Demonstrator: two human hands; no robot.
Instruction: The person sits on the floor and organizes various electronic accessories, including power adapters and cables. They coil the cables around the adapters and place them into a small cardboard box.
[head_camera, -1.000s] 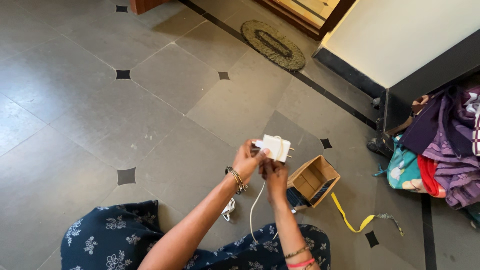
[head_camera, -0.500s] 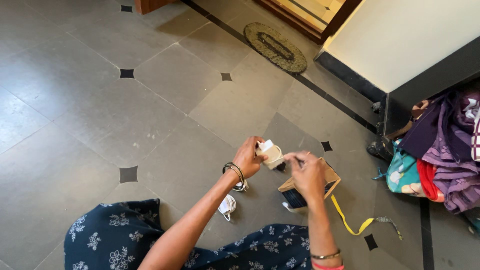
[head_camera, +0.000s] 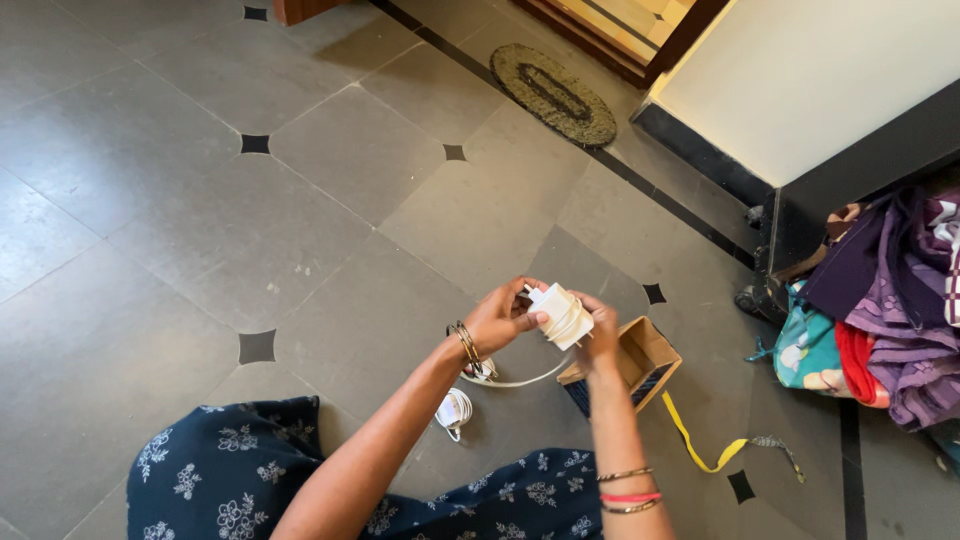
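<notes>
White charger (head_camera: 560, 314), cable-wrapped, held tilted above the floor.

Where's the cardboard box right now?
The cardboard box lies open on the floor, just right of the right hand, with the yellow strap beside it.

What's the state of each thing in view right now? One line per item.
Left hand: gripping the white charger.
Right hand: on the charger's other side.
White charger: off the floor, cable looped around it.
White cable: loose end trailing on the tiles.
Cardboard box: open, on the floor.
Yellow strap: lying loose.
Clothes pile: heaped.
</notes>
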